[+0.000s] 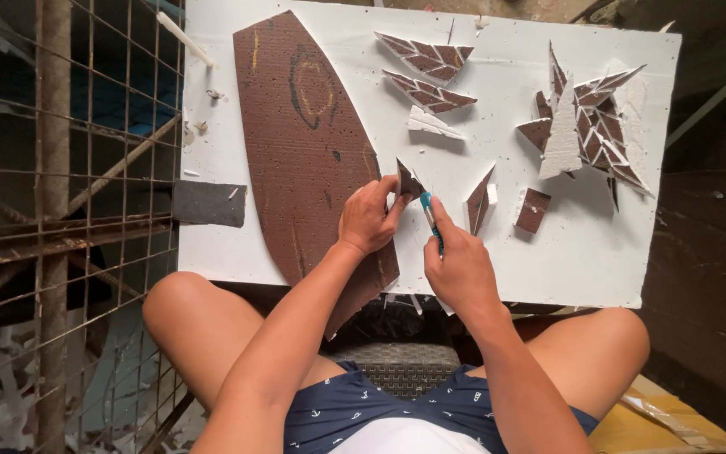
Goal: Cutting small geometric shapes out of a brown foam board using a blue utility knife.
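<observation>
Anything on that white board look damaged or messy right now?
Yes. White crumbs lie scattered along the white board near its left edge, and cut brown-and-white pieces sit in a jumbled heap at its right. The large brown sheet overhangs the near edge.

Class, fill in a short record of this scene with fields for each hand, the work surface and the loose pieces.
Left hand: pinching a small brown triangular foam piece
Right hand: gripping a teal-handled craft knife, blade by that piece
Surface: white foam board on the lap
Large piece: long brown curved sheet
Loose pieces: pile of brown-and-white shards
</observation>
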